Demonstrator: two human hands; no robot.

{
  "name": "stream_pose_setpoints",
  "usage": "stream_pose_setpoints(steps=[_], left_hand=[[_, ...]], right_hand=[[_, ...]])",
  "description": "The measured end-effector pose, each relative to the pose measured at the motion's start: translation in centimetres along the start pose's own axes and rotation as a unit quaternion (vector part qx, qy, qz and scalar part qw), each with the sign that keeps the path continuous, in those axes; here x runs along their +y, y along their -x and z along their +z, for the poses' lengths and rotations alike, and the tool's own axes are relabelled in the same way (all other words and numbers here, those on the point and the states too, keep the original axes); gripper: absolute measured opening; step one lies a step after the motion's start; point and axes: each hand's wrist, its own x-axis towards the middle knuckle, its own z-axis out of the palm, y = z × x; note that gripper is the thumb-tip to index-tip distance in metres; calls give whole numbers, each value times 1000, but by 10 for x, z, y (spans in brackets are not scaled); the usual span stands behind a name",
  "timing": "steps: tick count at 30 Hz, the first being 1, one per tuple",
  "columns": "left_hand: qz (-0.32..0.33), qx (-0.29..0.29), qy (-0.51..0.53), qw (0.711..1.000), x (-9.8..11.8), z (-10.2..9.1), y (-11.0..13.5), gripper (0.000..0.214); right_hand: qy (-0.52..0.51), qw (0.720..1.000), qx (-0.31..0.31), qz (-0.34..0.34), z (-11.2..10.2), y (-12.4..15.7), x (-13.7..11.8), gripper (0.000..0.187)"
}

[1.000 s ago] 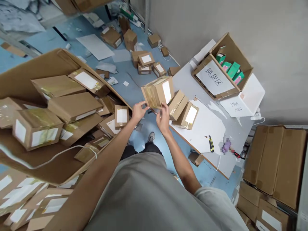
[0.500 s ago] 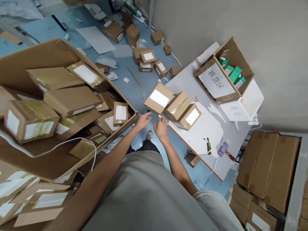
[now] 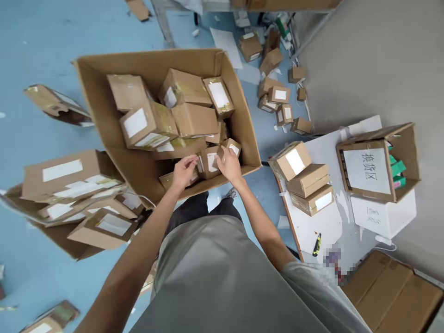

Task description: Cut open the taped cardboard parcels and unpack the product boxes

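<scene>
A large open carton (image 3: 243,99) holds several brown cardboard boxes with white labels. Over its near part is my left hand (image 3: 185,171), fingers loosely bent and apart, near a labelled box (image 3: 209,162). My right hand (image 3: 229,165) reaches in beside it, thumb and fingers apart around the near corner of a small box (image 3: 234,145); it is at or touching that box, and I see no firm grip. Bigger taped boxes, such as a labelled box (image 3: 147,125), lie piled deeper in the carton.
A white table (image 3: 294,222) at right bears stacked boxes (image 3: 308,179), a yellow-black utility knife (image 3: 317,245) and a carton of green packages (image 3: 366,169). More boxes (image 3: 272,95) lie on the floor at the back. A second filled carton (image 3: 78,249) stands at left.
My view has swung left toward the large carton. Both hands have moved from the gap between carton and table to inside the carton, over the boxes.
</scene>
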Motion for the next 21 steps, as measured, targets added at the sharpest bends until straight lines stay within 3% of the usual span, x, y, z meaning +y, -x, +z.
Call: stream_pose_setpoints(steps=[3,5,8,10,15,18,21], left_hand=[[-39,63,4,997,-13,-56,-12,35],[-54,79,6,995,-21,-80,-15,37],[-68,82,9,994,-29,-95,-16,40],[-73,78,9,994,-33,-96,-18,40],[-62,41,15,997,-27,-70,-40,40],[-61,6,30,998,-9,-32,-69,63],[-55,-28,71,996,12,10,-100,77]], right_hand=[[8,999,-37,-13,28,-53,-46,54],[14,998,-56,6,43,-88,-68,53],[20,995,-68,73,62,-133,-80,58],[11,990,-66,122,70,-150,-73,65],[-49,989,7,140,63,-146,-22,58],[-80,992,-2,101,49,-132,2,62],[-108,990,-38,88,43,-129,4,61]])
